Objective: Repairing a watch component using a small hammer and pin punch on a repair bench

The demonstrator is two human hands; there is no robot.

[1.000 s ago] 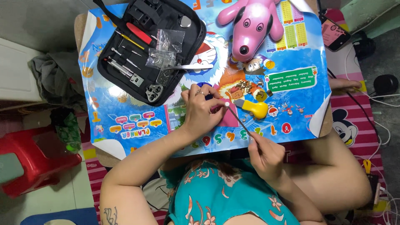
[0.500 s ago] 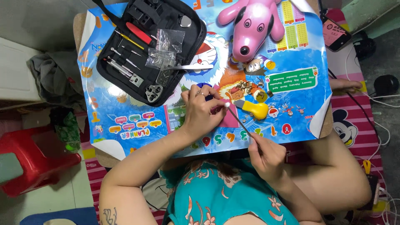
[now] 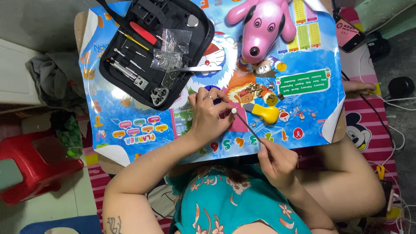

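My left hand [image 3: 210, 115] curls down on the bench [image 3: 130, 130], pinching a small white piece [image 3: 234, 111] at its fingertips; my right hand [image 3: 277, 160] grips a thin metal tool [image 3: 248, 125], tip touching that piece, yellow-handled tool [image 3: 265, 112] just beside

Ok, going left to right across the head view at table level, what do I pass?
Red plastic stool → black tool case → left hand → yellow-handled tool → phone at the table's right edge → black round object on the floor.
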